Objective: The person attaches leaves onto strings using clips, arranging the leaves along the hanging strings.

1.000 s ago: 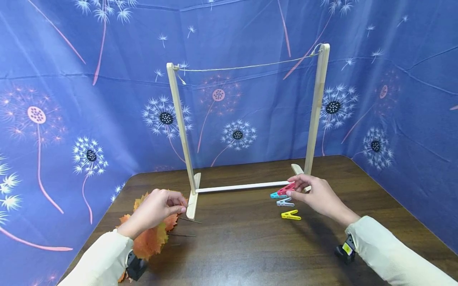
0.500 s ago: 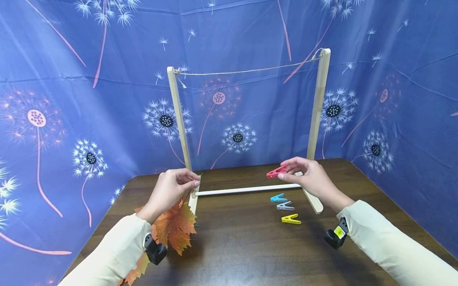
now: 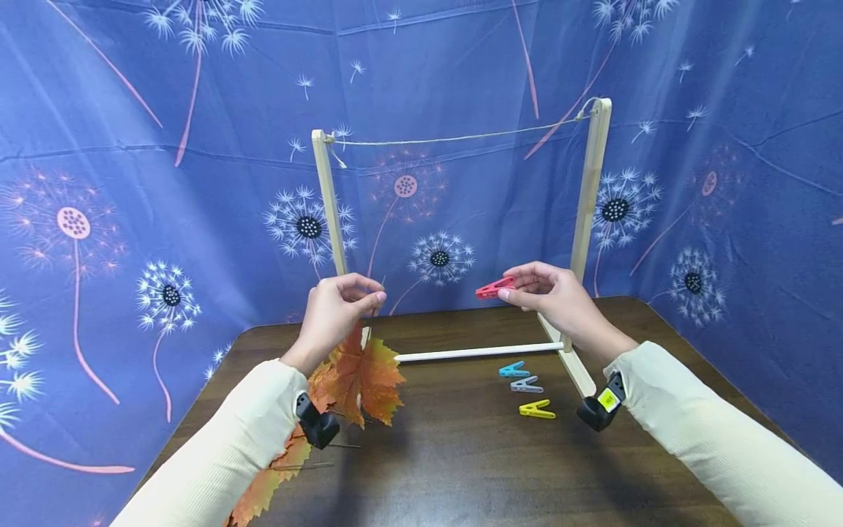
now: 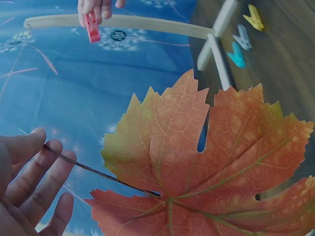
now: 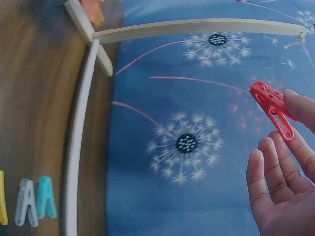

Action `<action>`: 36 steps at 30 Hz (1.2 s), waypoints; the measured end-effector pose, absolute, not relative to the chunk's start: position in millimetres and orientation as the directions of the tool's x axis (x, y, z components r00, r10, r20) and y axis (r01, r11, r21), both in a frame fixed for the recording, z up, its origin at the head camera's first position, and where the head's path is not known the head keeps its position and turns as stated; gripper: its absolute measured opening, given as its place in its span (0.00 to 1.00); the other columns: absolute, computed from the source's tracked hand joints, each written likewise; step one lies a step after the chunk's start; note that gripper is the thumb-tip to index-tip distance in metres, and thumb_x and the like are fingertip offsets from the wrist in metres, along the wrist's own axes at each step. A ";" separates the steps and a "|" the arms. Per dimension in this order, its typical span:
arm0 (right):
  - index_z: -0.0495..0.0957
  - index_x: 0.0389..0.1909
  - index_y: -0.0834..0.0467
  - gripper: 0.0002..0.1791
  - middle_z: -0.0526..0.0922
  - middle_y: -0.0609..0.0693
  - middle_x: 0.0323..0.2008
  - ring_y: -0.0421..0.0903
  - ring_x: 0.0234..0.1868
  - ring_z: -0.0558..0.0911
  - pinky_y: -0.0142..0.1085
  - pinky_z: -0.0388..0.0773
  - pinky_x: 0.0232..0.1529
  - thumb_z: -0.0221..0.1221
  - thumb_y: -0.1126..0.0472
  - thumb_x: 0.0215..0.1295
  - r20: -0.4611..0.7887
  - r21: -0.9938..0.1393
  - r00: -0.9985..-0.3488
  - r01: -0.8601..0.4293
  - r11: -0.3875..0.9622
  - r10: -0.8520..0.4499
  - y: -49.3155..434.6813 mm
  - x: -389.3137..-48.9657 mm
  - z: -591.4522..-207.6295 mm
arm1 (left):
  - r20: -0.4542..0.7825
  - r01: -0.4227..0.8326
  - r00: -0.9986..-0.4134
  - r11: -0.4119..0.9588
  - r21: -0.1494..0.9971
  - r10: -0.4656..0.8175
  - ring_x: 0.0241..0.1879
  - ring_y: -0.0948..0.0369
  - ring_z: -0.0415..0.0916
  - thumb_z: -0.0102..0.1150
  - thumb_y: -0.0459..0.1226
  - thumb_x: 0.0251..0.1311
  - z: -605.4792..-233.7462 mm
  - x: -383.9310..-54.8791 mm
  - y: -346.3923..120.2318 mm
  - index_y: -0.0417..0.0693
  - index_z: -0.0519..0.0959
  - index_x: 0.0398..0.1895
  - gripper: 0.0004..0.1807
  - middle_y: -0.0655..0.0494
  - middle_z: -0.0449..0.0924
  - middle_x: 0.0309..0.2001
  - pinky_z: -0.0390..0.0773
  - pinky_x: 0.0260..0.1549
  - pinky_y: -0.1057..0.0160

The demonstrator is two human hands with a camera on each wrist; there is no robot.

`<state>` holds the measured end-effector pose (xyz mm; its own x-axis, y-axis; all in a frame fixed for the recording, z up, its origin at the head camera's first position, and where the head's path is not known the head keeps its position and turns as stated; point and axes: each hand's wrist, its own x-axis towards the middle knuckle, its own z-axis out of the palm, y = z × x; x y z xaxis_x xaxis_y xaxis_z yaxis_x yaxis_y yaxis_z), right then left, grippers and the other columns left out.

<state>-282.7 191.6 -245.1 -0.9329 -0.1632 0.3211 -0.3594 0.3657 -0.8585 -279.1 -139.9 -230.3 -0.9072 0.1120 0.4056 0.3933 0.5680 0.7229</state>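
Note:
My left hand (image 3: 339,311) pinches the dark stem of an orange and yellow artificial maple leaf (image 3: 361,377) between thumb and fingertips. The blade hangs below the hand, and it fills much of the left wrist view, where the stem (image 4: 108,176) runs up to the fingers. Across from it, my right hand (image 3: 553,298) holds a red clothespin (image 3: 494,288) by one end, raised above the table; the right wrist view shows thumb and fingers on the clothespin's (image 5: 271,109) handles. Both hands are in front of a wooden frame, below the string (image 3: 461,137) tied between its posts.
Blue, grey and yellow clothespins (image 3: 537,409) lie on the brown table (image 3: 454,454) in front of the frame's white bottom bar (image 3: 481,352). More leaves (image 3: 260,492) lie under the left forearm. The right post (image 3: 590,187) stands behind the right hand. A blue dandelion-print cloth (image 3: 421,66) hangs behind.
My right hand has lifted the red clothespin off the table, up and to the left. The left hand has raised the leaf from the pile and moved up and to the right.

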 end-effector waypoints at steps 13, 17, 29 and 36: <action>0.78 0.59 0.62 0.23 0.84 0.49 0.42 0.46 0.40 0.82 0.32 0.80 0.39 0.68 0.56 0.67 0.363 -0.840 -0.918 -0.396 0.371 -0.159 175.3 -296.9 -208.0 | 0.460 0.426 -0.886 0.497 0.756 0.060 0.35 0.55 0.87 0.69 0.37 0.64 -201.2 -298.5 -115.9 0.44 0.88 0.42 0.07 0.48 0.89 0.31 0.73 0.30 0.65; 0.79 0.59 0.61 0.24 0.84 0.47 0.41 0.45 0.39 0.81 0.32 0.77 0.36 0.69 0.55 0.67 0.373 -0.835 -0.915 -0.404 0.373 -0.154 169.5 -301.0 -195.1 | 0.465 0.424 -0.885 0.464 0.778 0.028 0.34 0.55 0.87 0.69 0.37 0.64 -194.2 -305.9 -112.7 0.43 0.88 0.42 0.07 0.50 0.89 0.31 0.73 0.30 0.67; 0.80 0.57 0.60 0.23 0.84 0.46 0.39 0.43 0.37 0.80 0.32 0.76 0.34 0.69 0.54 0.66 0.449 -0.804 -0.886 -0.457 0.381 -0.116 157.6 -313.8 -150.7 | 0.488 0.446 -0.871 0.326 0.833 -0.053 0.35 0.51 0.87 0.69 0.35 0.65 -166.9 -326.7 -98.1 0.41 0.87 0.42 0.07 0.44 0.89 0.35 0.67 0.23 0.68; 0.81 0.55 0.60 0.20 0.85 0.45 0.36 0.42 0.37 0.81 0.30 0.78 0.36 0.71 0.57 0.64 0.491 -0.786 -0.864 -0.494 0.371 -0.110 150.6 -322.5 -128.7 | 0.501 0.462 -0.860 0.266 0.846 -0.100 0.38 0.45 0.87 0.69 0.34 0.64 -154.4 -339.9 -92.0 0.37 0.86 0.44 0.09 0.42 0.88 0.37 0.74 0.28 0.71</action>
<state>-322.5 150.6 -128.7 -0.8642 -0.1100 0.4909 -0.4940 0.3708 -0.7865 -339.9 -92.0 -154.4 -0.8595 -0.1004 0.5012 0.4621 0.2664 0.8459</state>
